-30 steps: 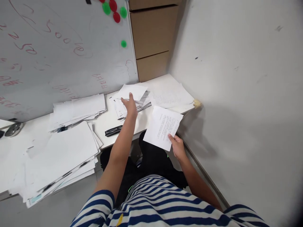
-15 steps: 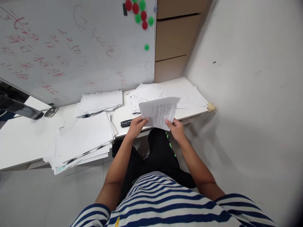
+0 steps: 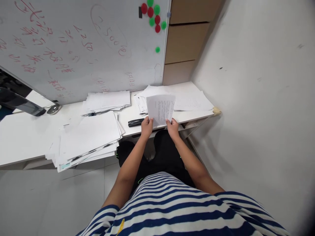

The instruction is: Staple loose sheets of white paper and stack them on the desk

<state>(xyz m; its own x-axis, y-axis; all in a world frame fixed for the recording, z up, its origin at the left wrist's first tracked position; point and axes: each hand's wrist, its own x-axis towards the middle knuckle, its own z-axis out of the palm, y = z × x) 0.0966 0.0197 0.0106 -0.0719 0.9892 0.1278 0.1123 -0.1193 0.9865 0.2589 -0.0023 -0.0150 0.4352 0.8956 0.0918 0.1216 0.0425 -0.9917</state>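
Note:
Printed paper sheets (image 3: 160, 109) are held up over the desk's front edge, bowed between both hands. My left hand (image 3: 147, 127) pinches their lower left edge, thumb on the near face. At the lower right edge, my right hand (image 3: 173, 128) grips them the same way, so both hands are closed. How many sheets there are I cannot tell. Just left of my left hand lies a black stapler (image 3: 136, 122) on the desk. Behind the held sheets, loose papers (image 3: 189, 96) spread over the desk's right end.
A large paper stack (image 3: 86, 137) overhangs the white desk's (image 3: 24, 134) front edge. Another stack (image 3: 107, 101) lies behind it, against the whiteboard (image 3: 110, 49). Farther left are a computer mouse (image 3: 53, 109) and a dark cylinder (image 3: 27, 105). Cardboard boxes (image 3: 188, 39) and a wall (image 3: 258, 114) bound the right.
The sheets have turned from tilted to more upright, and my hands have come closer together. My right hand has shifted left. The camera view has moved slightly.

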